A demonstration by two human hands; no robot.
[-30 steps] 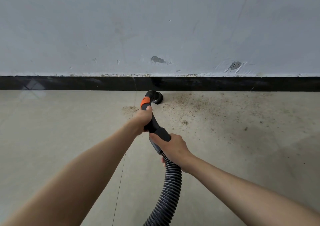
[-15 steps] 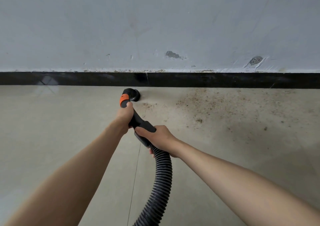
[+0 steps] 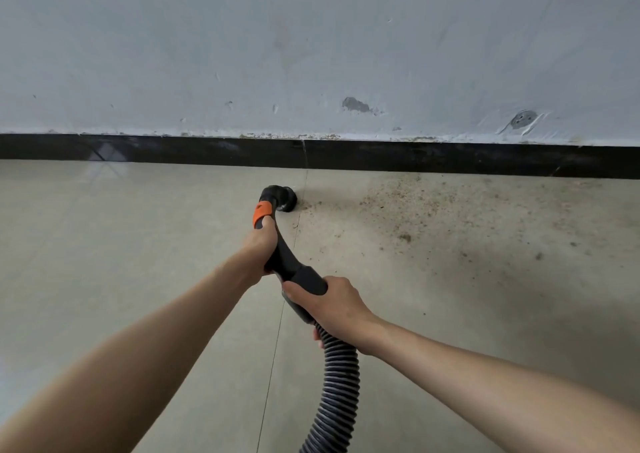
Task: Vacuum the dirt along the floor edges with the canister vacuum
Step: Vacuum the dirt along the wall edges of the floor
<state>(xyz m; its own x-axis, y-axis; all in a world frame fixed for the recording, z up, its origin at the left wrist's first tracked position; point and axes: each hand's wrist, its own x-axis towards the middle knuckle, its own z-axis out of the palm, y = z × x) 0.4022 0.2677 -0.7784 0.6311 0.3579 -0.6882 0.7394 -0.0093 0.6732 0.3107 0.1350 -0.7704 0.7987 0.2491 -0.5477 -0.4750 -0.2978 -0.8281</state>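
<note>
Your left hand [image 3: 261,244] grips the handle [image 3: 284,258] just below its orange band [image 3: 262,214], steering. Your right hand [image 3: 327,308] wraps the cuff where the hose [image 3: 337,383] joins, likely carrying its drag. The nozzle [image 3: 282,199] sits on the floor [image 3: 121,244] near the skirting [image 3: 415,158], mouth facing right toward the dirt [image 3: 433,206], which lies just beyond it along the far edge.

Left hand [image 3: 259,244]: bare, no glove, no ring on the parts in view
Right hand [image 3: 334,308]: bare, no glove, no ring in view
Forearms: both uncovered, no sleeve, watch or band
Entry: from 7 and 5 o'clock
</note>
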